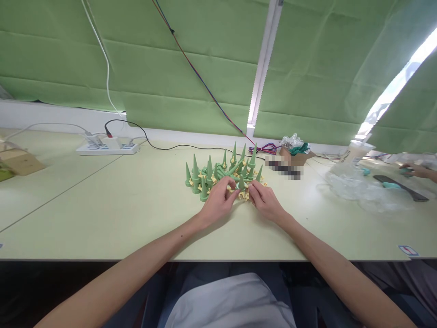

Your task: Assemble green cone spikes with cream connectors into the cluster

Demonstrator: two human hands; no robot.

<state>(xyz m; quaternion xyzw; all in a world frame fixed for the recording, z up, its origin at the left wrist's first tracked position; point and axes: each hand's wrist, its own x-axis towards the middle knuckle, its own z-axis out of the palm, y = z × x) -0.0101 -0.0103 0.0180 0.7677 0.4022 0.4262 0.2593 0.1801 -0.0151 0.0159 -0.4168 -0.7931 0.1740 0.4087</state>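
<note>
Several green cones, with small yellow pieces and curved green stems among them, form a cluster [210,175] in the middle of the table. At its front edge, my left hand [220,198] pinches the left side of one green cone piece [241,183]. My right hand [266,200] has its thumb and fingers closed at the right side of the same piece, by a small yellow part. Small yellow pieces [244,196] show between and below my fingertips.
A power strip [107,148] lies at the back left, with a cardboard box [21,161] farther left. Toward the right are coiled wires [268,148], a plastic cup [355,152], clear plastic bags [362,189] and a dark strip [403,187]. Another person's hand [411,170] is at the far right.
</note>
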